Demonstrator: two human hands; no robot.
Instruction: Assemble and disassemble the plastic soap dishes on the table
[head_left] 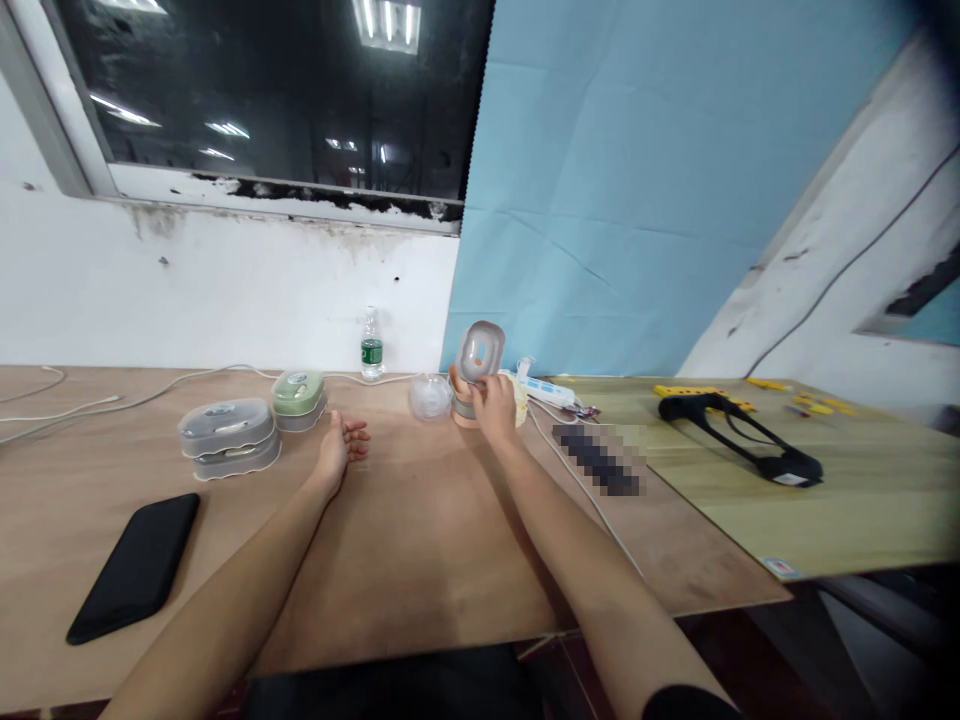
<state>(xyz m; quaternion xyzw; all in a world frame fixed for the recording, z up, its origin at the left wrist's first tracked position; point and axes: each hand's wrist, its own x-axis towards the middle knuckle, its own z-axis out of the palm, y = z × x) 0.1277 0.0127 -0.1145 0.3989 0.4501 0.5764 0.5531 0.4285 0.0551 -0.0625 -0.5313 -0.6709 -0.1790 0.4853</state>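
Observation:
My right hand is at the back middle of the table, its fingers closed at the lower edge of a grey see-through lid. That lid stands tilted up above a small peach-and-grey container, which my hand partly hides. Just left of it sits a clear plastic bowl or cover. My left hand rests on the table, palm turned inward, fingers loosely apart and holding nothing. Nearest to it is a green lidded box. Farther left, two grey lidded boxes appear stacked.
A water bottle stands by the wall. At the front left lies a black phone. A white power strip and cables are behind my right hand, with a blurred-out dark object nearby. A black strap-like frame lies on the right-hand table.

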